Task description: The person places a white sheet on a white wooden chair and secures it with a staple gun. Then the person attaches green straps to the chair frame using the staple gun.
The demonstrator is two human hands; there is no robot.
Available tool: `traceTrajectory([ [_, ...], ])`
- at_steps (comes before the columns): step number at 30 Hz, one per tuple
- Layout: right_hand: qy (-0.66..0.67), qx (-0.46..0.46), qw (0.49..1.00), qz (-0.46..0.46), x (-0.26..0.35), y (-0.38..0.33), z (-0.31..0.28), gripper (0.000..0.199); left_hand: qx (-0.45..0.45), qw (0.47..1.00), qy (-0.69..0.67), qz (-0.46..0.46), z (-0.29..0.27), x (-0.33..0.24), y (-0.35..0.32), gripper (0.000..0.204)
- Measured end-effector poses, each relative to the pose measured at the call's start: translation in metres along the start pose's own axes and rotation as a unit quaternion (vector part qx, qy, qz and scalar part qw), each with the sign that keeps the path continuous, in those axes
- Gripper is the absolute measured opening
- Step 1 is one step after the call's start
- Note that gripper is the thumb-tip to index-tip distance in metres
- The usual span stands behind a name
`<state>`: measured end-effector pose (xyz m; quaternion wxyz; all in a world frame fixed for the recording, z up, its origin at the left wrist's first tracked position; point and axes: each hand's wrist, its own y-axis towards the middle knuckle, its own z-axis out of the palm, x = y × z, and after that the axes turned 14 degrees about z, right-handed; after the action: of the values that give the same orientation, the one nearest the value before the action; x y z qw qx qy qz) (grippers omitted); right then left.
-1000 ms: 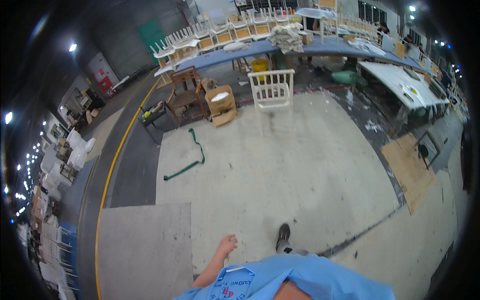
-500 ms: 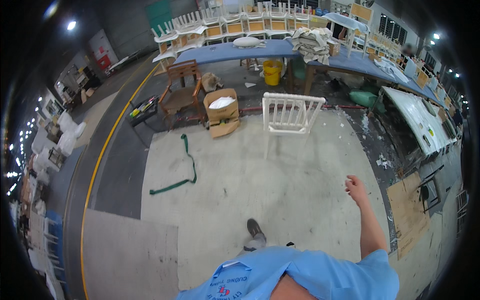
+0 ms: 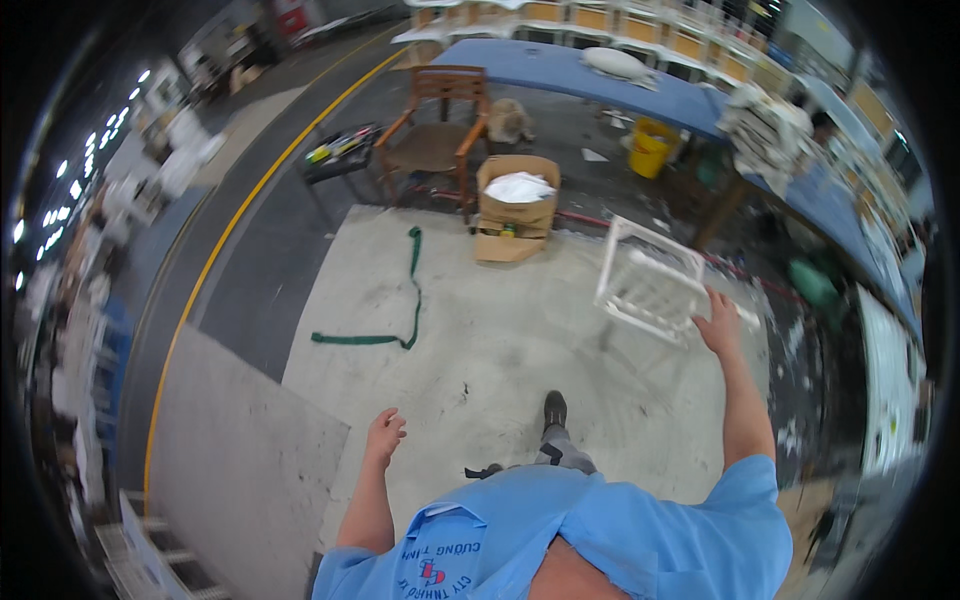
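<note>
A white slatted chair frame (image 3: pixel 650 268) is tilted on the pale floor mat, ahead and to the right. My right hand (image 3: pixel 717 322) is at its near right end, with the fingers closed over the rail; motion smears this part a little. To the left, my left hand (image 3: pixel 385 436) hangs over the mat with its fingers loosely bent and apart, holding nothing. A green strap (image 3: pixel 417 295) lies in a bent line on the mat beyond the left hand.
A cardboard box (image 3: pixel 516 215) with white material stands ahead, beside a brown wooden armchair (image 3: pixel 430 150). Behind are a blue-topped table (image 3: pixel 560 78), a yellow bucket (image 3: pixel 652 150) and a heap of pale cloth (image 3: pixel 765 130). A yellow floor line (image 3: pixel 225 235) runs along the left.
My right hand has reached the chair frame, which has gone from upright to tilted. My left hand has come into view. The whole view has turned to the right.
</note>
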<state>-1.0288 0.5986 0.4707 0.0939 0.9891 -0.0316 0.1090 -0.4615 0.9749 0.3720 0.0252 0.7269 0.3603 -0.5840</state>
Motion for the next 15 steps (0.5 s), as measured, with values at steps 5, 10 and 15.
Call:
traceTrajectory([
  [5,-0.110,0.189,0.973,-0.068,-0.024,0.109,0.022,0.066,-0.078,0.982,-0.045,-0.164,0.045,-0.015,-0.021,0.052],
  [10,-0.081,0.221,0.962,-0.141,-0.032,0.134,0.055,0.047,0.006,0.971,0.037,-0.235,0.076,0.011,-0.128,0.046],
  [15,0.004,0.242,0.959,-0.147,0.012,0.159,0.053,0.039,0.025,0.886,0.050,-0.461,0.106,0.031,-0.176,0.039],
])
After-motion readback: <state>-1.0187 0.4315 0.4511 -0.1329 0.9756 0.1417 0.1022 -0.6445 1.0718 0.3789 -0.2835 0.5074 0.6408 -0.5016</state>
